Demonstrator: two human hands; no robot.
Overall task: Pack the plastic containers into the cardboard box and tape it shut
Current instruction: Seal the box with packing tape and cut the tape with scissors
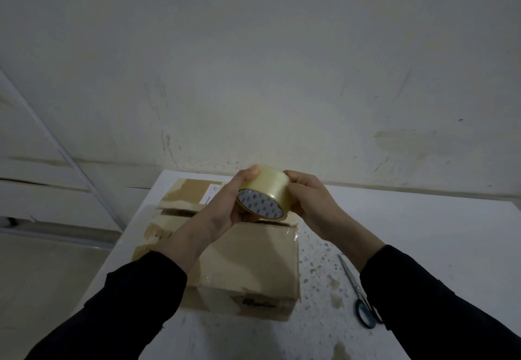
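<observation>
The brown cardboard box point(248, 258) sits on the white speckled table point(423, 232). Just above it, the left hand point(225, 207) curls its fingers and thumb round the clear round roll of sticky tape point(267, 190). The right hand point(313, 204) grips the roll's other side, fingers curled on it. Blue-handled metal scissors point(358, 289) lie on the table, right of the box.

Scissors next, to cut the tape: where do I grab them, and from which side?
By the blue handle loops of the scissors, the end nearest you, from above with the right hand. They lie flat and closed on the table, blades pointing away, so the loops are the safer end.
</observation>
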